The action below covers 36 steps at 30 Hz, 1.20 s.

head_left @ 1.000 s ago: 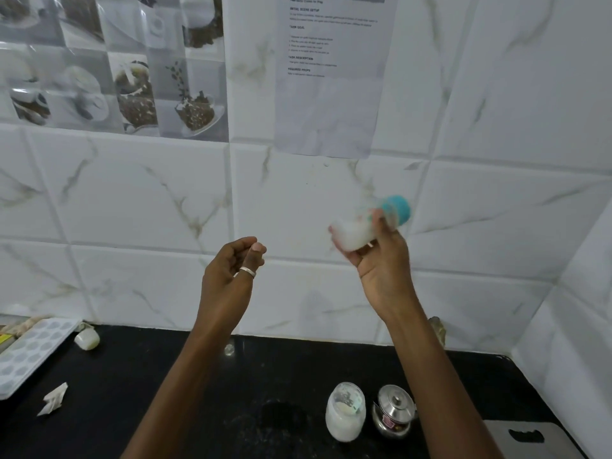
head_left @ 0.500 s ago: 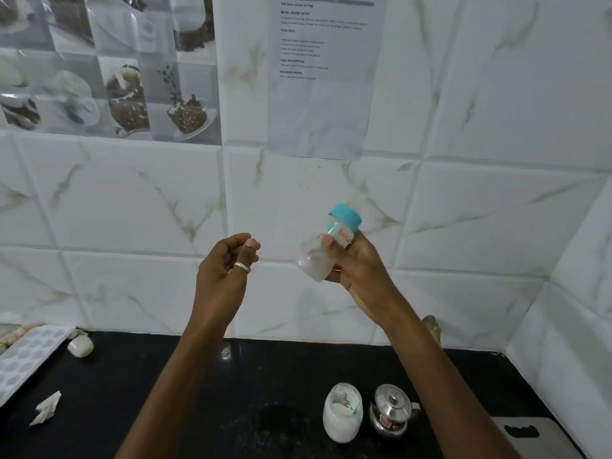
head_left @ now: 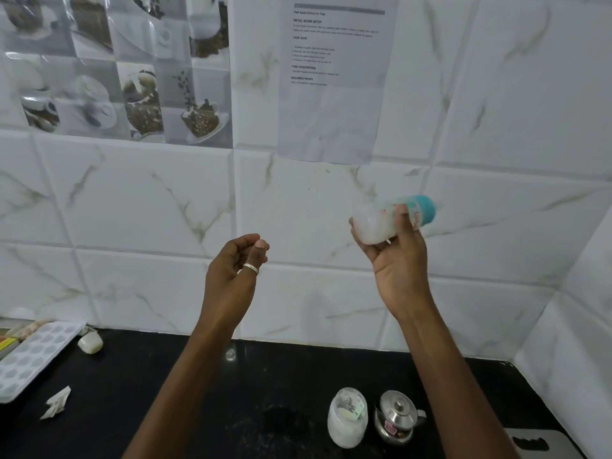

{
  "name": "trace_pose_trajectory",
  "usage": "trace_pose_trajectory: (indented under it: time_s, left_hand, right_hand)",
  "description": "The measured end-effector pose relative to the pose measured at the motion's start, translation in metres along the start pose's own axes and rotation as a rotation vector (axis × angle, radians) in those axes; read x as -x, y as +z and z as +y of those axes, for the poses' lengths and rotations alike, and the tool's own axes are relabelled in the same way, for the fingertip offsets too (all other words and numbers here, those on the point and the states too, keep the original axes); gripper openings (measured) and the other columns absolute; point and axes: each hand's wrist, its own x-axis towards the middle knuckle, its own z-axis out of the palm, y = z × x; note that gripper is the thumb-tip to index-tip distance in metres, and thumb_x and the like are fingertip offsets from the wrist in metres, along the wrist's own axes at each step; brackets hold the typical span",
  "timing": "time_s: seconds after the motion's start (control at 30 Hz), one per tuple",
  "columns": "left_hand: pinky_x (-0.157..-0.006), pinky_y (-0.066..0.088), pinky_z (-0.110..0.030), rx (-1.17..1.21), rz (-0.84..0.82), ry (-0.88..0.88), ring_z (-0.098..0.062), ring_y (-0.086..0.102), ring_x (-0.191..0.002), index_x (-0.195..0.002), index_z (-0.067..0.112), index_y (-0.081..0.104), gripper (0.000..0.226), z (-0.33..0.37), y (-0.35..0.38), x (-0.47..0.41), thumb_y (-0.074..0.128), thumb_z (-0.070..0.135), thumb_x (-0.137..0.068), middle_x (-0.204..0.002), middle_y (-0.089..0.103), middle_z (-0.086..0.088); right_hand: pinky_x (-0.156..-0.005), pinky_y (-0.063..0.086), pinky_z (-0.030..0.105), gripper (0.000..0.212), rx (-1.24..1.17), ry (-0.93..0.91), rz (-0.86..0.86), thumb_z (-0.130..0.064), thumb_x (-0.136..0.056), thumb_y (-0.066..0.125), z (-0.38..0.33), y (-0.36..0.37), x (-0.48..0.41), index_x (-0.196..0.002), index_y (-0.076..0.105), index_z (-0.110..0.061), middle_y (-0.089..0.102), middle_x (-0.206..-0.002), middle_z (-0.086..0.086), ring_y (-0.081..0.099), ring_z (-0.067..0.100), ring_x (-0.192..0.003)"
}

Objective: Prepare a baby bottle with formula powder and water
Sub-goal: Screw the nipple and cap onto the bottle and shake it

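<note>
Two bare hands raised in front of a marble-tiled wall, head view only. Right hand [head_left: 399, 256] lifted high, palm toward the camera, forearm slanting up from lower right. Its fingers wrap a bottle [head_left: 387, 220], which lies tilted nearly sideways in the air, teal cap [head_left: 425, 208] pointing right and slightly up, white contents in the left end. Bottle outline blurred. Left hand [head_left: 231, 273] lower and well apart from the bottle, wrist bent, fingers loosely curled toward the thumb, nothing in it; ring [head_left: 251, 268] on one finger. On the black counter [head_left: 165, 409] below: jar [head_left: 347, 417] of white powder standing just beside a small steel pot [head_left: 397, 415]. Far left, a white tray [head_left: 36, 356], a small white cap-like piece [head_left: 90, 342] near it, a crumpled paper scrap [head_left: 57, 401]. Printed sheet [head_left: 334, 77] stuck on the wall above.
</note>
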Motion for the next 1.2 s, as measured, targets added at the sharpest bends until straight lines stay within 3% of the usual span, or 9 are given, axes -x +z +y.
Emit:
trace_pose_trajectory:
  time_s: [0.17,0.33,0.5,0.6,0.7,0.8,0.87,1.0,1.2]
  left_hand:
    - [-0.103,0.054,-0.043,0.008,-0.003,-0.011,-0.009,0.071,-0.103,-0.118,0.029,0.067,0.025,0.001,0.004,0.000,0.063,0.042,-0.097,-0.106,0.076,0.010]
    - [-0.103,0.054,-0.042,0.000,-0.003,0.000,-0.008,0.071,-0.103,-0.120,0.028,0.067,0.027,0.000,0.001,0.001,0.062,0.043,-0.098,-0.107,0.076,0.012]
    - [-0.103,0.055,-0.042,0.007,-0.011,-0.009,-0.007,0.072,-0.102,-0.120,0.030,0.066,0.036,0.000,0.006,0.001,0.063,0.051,-0.091,-0.107,0.076,0.012]
    - [-0.103,0.055,-0.041,0.004,-0.016,-0.012,-0.006,0.072,-0.102,-0.120,0.030,0.066,0.031,0.000,0.008,0.001,0.063,0.048,-0.094,-0.107,0.076,0.013]
    - [-0.104,0.054,-0.042,-0.004,-0.014,-0.016,-0.007,0.071,-0.105,-0.120,0.029,0.067,0.027,-0.002,0.007,0.001,0.063,0.043,-0.098,-0.106,0.076,0.013]
    - [-0.104,0.054,-0.042,-0.001,-0.014,-0.018,-0.007,0.071,-0.104,-0.121,0.029,0.067,0.028,-0.002,0.008,0.000,0.063,0.043,-0.097,-0.108,0.076,0.012]
    - [-0.104,0.054,-0.042,-0.001,-0.011,-0.018,-0.006,0.071,-0.103,-0.122,0.028,0.066,0.030,-0.001,0.008,0.000,0.063,0.044,-0.097,-0.108,0.076,0.012]
    - [-0.104,0.054,-0.041,-0.007,-0.004,-0.017,-0.008,0.071,-0.105,-0.121,0.028,0.067,0.027,-0.002,0.004,0.000,0.062,0.042,-0.098,-0.108,0.076,0.011]
    - [-0.104,0.054,-0.041,-0.002,-0.012,-0.030,-0.007,0.071,-0.105,-0.120,0.030,0.067,0.026,-0.004,0.006,0.000,0.063,0.042,-0.098,-0.107,0.076,0.013]
  right_hand:
    - [-0.081,0.060,0.039,0.077,0.456,0.176,-0.213,-0.050,-0.064,0.091,0.012,0.003,0.017,-0.124,0.056,-0.016,0.071,-0.108,0.003,0.070,0.030,-0.110]
    - [-0.087,0.060,0.046,0.059,-0.023,0.006,0.041,-0.032,-0.091,0.067,-0.003,-0.005,0.001,-0.139,0.046,-0.004,0.062,-0.135,0.021,0.066,0.044,-0.116]
    - [-0.086,0.060,0.045,0.064,0.409,0.165,-0.159,-0.039,-0.079,0.081,0.012,-0.003,0.017,-0.130,0.052,-0.015,0.070,-0.113,0.004,0.067,0.034,-0.116]
    - [-0.088,0.059,0.049,0.079,0.244,0.103,-0.090,-0.039,-0.077,0.086,0.007,-0.006,0.014,-0.138,0.049,-0.006,0.068,-0.118,0.008,0.065,0.039,-0.119]
    - [-0.090,0.060,0.047,0.063,0.020,0.013,0.030,-0.031,-0.093,0.066,0.006,-0.004,0.007,-0.145,0.043,-0.005,0.065,-0.130,0.018,0.066,0.043,-0.117]
    - [-0.086,0.060,0.042,0.052,0.345,0.119,-0.122,-0.032,-0.089,0.073,0.015,0.000,0.014,-0.134,0.051,-0.017,0.068,-0.117,0.010,0.067,0.034,-0.115]
    - [-0.084,0.060,0.041,0.064,0.407,0.138,-0.176,-0.037,-0.081,0.083,0.014,0.000,0.017,-0.133,0.053,-0.017,0.065,-0.119,0.009,0.066,0.032,-0.117]
    - [-0.087,0.060,0.045,0.068,-0.020,-0.004,0.032,-0.033,-0.091,0.067,0.005,-0.001,0.006,-0.146,0.040,-0.004,0.062,-0.134,0.021,0.065,0.044,-0.118]
    - [-0.087,0.059,0.046,0.085,0.364,0.095,-0.128,-0.053,-0.068,0.088,0.013,0.000,0.013,-0.136,0.052,-0.016,0.065,-0.124,0.011,0.065,0.035,-0.119]
